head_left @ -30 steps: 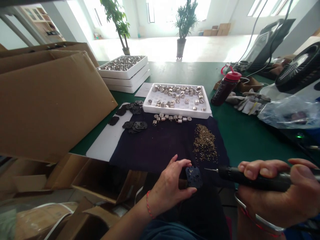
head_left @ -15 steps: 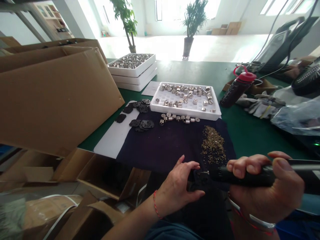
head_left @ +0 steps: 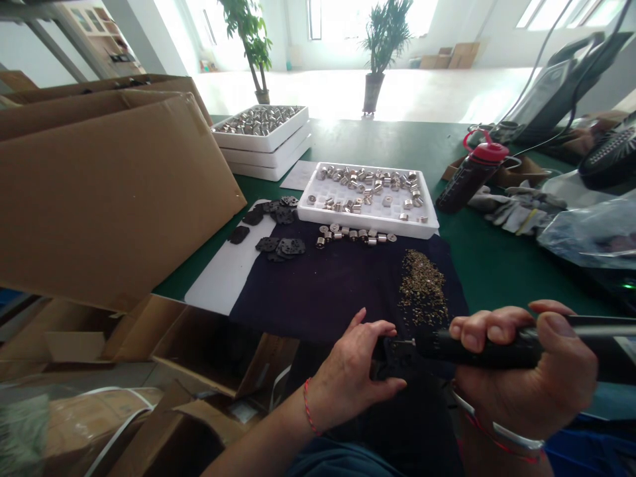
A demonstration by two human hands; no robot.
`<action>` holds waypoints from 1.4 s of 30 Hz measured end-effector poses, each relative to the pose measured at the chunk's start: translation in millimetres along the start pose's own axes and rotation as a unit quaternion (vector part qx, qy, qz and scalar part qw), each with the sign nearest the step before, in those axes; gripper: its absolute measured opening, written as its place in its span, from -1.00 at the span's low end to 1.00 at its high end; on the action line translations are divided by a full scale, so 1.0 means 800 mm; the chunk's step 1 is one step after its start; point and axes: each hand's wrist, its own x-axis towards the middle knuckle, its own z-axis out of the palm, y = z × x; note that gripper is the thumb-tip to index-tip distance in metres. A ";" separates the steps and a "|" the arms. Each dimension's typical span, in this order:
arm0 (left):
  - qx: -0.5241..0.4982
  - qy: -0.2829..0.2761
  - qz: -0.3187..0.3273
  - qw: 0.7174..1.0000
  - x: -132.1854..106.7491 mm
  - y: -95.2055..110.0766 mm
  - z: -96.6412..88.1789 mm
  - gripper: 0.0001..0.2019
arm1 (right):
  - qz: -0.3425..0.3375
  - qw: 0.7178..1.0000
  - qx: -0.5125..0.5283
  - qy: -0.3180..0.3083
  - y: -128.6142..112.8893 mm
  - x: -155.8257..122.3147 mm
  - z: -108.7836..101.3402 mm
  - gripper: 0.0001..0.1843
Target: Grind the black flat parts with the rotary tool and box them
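My left hand (head_left: pixel 345 374) pinches a small dark perforated plate (head_left: pixel 388 358) between thumb and fingers, just above my lap. My right hand (head_left: pixel 521 368) grips a black rotary hand drill (head_left: pixel 477 350), and its thin metal bit (head_left: pixel 400 343) meets the plate's upper part. The drill's nose hides part of the plate. Several similar dark plates (head_left: pixel 275 228) lie farther off, partly on a white board (head_left: pixel 228 278) and partly on a dark navy cloth (head_left: pixel 328 285). A heap of tiny brass-coloured bits (head_left: pixel 422 288) sits on the cloth, right of centre.
A white foam tray of small metal cylinders (head_left: pixel 368 222) stands beyond the cloth, with a stack of white trays (head_left: pixel 261 149) behind it. A red-capped bottle (head_left: pixel 472 175), work gloves (head_left: pixel 517 212) and a plastic bag (head_left: pixel 591 235) lie right; cardboard sheets (head_left: pixel 99 199) stand left.
The drill has moved left from beside the plate, bringing its bit onto the plate. My left hand still holds the plate. Between the last two frames, almost nothing differs.
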 end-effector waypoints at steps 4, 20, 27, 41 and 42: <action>0.000 0.002 -0.002 1.000 -0.001 -0.001 0.001 -0.20 | -0.009 1.000 -0.011 -0.005 -0.002 -0.005 0.006 -0.76; 0.001 0.006 0.003 1.000 0.000 -0.001 0.001 -0.23 | 0.002 1.000 -0.001 -0.005 -0.003 0.001 0.006 -0.73; -0.002 0.005 -0.006 1.000 0.000 0.000 0.001 -0.23 | 0.097 0.994 0.041 0.031 0.014 0.030 -0.011 -0.62; -0.002 0.000 -0.007 1.000 0.000 0.002 0.000 -0.25 | 0.173 0.981 0.054 0.067 0.039 0.051 -0.025 -0.56; -0.001 -0.001 -0.007 1.000 0.000 0.002 -0.001 -0.25 | 0.174 0.981 0.055 0.069 0.040 0.051 -0.025 -0.55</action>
